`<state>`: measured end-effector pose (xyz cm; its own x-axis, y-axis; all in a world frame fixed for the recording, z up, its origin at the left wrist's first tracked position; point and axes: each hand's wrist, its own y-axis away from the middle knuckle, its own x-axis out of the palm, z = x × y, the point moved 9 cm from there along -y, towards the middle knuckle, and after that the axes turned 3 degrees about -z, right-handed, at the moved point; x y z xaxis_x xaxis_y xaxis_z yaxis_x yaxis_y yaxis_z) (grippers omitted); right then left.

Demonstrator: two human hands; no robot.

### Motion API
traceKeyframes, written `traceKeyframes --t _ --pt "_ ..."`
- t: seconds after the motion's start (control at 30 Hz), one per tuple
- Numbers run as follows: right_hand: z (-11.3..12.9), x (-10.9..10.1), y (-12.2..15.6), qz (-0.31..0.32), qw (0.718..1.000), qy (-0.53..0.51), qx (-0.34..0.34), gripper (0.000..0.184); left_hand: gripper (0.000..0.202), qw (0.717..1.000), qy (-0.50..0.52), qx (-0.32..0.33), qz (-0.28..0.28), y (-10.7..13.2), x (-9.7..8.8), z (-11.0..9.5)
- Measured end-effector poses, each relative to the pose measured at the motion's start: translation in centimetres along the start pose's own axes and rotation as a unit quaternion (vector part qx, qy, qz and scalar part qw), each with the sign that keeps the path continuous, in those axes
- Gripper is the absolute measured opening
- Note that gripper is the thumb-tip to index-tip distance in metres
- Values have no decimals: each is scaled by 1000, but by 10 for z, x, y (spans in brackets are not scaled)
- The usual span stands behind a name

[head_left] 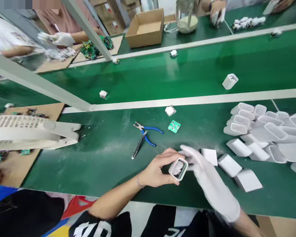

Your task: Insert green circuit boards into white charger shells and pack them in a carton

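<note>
My left hand (pixel 160 168), bare, is closed around a white plastic casing (pixel 185 168) with rounded corners. The casing's open end faces me, and a white part and a green edge, perhaps a circuit board, show inside. My right hand (pixel 196 161) wears a white glove; its fingers are stretched out beside the casing's right side, and whether they touch it I cannot tell. Beyond my hands lie a small green circuit board (pixel 174 126) and a board with a white part (pixel 170 110). Left of these are blue-handled pliers (pixel 148 131) and tweezers (pixel 139 144).
Many white casings (pixel 268 131) are piled at the right, with several more near my right forearm. A green conveyor belt (pixel 143 82) carries small white parts and one casing (pixel 230 81). A white fan-like device (pixel 34 131) stands left. Co-workers' gloved hands (pixel 61 39) are across the belt.
</note>
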<state>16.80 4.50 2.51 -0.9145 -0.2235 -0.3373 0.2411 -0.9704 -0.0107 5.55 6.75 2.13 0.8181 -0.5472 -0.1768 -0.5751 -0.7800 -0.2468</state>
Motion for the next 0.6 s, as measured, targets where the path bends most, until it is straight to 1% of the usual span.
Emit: traceKeyframes --t 0.07,0.13,0.2,0.3,0.37,0.43,0.53,0.6 --pt "11 -9 4 -14 996 52 -69 43 53 999 29 -18 3 -1 1 3" --pt "22 -13 8 -20 986 99 -131 44 54 998 55 -35 6 -2 2 5" --pt "32 -13 12 -14 971 141 -190 41 56 995 83 -54 4 -2 2 7" --pt "39 -12 16 -18 949 193 -247 41 53 993 91 -75 20 -2 5 7" --pt "40 -8 18 -19 937 226 -266 41 51 994 73 -75 33 -2 7 6" --pt "39 -3 18 -20 930 254 -266 40 52 996 50 -65 38 -2 7 5" --pt "38 6 15 -20 929 279 -241 37 56 998 25 -42 36 -1 4 4" --pt "39 7 10 -22 933 288 -216 33 57 999 17 -28 39 0 3 5"
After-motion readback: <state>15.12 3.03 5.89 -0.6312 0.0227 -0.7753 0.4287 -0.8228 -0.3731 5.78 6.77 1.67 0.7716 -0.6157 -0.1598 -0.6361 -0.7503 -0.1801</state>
